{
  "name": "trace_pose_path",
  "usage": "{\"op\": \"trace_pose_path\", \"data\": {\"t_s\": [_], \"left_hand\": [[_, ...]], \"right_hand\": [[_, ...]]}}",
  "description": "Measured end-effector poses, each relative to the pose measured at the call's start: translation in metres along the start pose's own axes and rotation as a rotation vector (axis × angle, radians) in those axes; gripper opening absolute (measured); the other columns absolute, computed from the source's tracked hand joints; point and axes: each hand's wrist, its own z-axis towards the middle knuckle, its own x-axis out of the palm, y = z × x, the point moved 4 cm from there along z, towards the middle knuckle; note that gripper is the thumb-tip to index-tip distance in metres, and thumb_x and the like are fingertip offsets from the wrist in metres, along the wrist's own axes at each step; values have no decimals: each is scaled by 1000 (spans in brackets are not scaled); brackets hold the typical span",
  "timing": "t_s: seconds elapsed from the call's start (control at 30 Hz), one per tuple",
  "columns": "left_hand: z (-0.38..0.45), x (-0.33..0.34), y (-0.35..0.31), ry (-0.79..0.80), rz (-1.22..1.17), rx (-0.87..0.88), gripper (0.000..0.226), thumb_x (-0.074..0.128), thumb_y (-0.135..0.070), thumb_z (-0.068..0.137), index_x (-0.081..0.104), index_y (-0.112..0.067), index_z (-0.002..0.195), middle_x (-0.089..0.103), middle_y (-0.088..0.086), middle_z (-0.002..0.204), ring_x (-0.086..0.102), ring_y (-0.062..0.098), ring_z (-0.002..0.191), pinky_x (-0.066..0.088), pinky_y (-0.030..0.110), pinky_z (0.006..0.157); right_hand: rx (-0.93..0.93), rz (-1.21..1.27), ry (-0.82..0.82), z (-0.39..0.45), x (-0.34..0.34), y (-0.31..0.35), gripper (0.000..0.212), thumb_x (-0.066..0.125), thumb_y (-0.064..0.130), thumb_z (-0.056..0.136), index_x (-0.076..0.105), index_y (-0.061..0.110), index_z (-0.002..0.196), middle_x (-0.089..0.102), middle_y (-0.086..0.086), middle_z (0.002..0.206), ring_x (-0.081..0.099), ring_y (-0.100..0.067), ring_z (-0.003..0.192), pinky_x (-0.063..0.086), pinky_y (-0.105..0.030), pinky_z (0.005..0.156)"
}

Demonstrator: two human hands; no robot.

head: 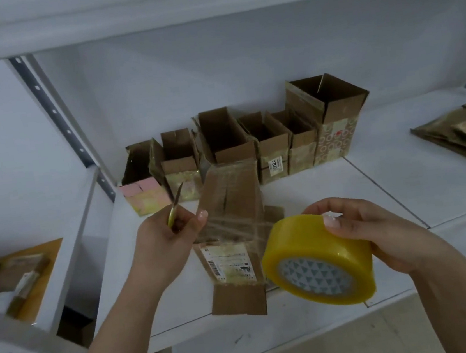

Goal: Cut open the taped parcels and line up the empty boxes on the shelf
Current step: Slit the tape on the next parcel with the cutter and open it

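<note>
Holding, left hand (164, 237): fingers curled round a small cutter (176, 205).
Right hand (379, 231): grips yellow tape roll (318, 259).
Shelf (316, 195): flattened parcel (233, 235); six open boxes (251, 144) in a row behind.

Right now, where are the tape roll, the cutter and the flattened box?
tape roll (318, 256): head view, on its yellow outer band.
cutter (176, 200): head view, on its blade above the left hand.
flattened box (229, 194): head view, on its upper panel.
</note>
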Motion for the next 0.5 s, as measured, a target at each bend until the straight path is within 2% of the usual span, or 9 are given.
{"op": "trace_pose_path", "data": {"t_s": [0.07, 0.1, 0.17, 0.23, 0.3, 0.4, 0.5], "left_hand": [[-1, -7, 7, -26, -20, -39, 34, 69, -31, 88, 58, -8, 65, 61, 3, 61, 50, 8, 53, 39, 27, 56], [-1, -13, 11, -56, -47, -57, 36, 68, -32, 88, 58, -6, 65, 63, 9, 65, 50, 11, 53, 38, 29, 55], [0, -25, 17, -108, -101, -103, 37, 67, -32, 89, 60, -2, 69, 64, 11, 67, 47, 14, 53, 36, 29, 53], [-1, -28, 24, -105, -108, -138, 37, 67, -32, 89, 61, 0, 72, 61, 8, 65, 48, 15, 55, 36, 28, 54], [0, -26, 35, -91, -137, -185, 38, 67, -33, 89, 61, 1, 74, 62, 8, 66, 52, 19, 60, 38, 29, 58], [1, -24, 53, -79, -160, -250, 40, 68, -33, 89, 59, 2, 72, 63, 9, 68, 58, 23, 70, 41, 30, 64], [4, -24, 60, -71, -183, -274, 40, 68, -33, 89, 61, 3, 74, 65, 11, 74, 60, 22, 75, 42, 30, 67]], "right_hand": [[32, -44, -56, 2, 5, 8, 73, 78, 77, 46, 69, 31, 102, 72, -9, 98, 72, -28, 87, 58, -41, 78], [61, -110, -115, 5, 7, 11, 66, 74, 74, 52, 67, 30, 101, 71, -7, 93, 72, -23, 80, 59, -36, 72], [141, -328, -219, 11, 7, 13, 56, 66, 70, 60, 59, 33, 102, 67, 2, 89, 66, -13, 75, 54, -26, 63], [202, -515, -275, 17, 7, 15, 59, 60, 77, 59, 55, 35, 100, 64, 8, 92, 62, -10, 81, 55, -31, 72], [216, -587, -298, 23, 8, 16, 61, 57, 82, 58, 56, 35, 97, 61, 11, 94, 60, -9, 84, 56, -38, 81], [215, -645, -277, 32, 14, 20, 52, 59, 78, 69, 58, 34, 97, 55, 15, 94, 55, -7, 84, 54, -37, 81], [225, -696, -279, 40, 14, 23, 51, 61, 76, 71, 58, 32, 97, 54, 14, 94, 54, -7, 83, 55, -39, 83]]}}
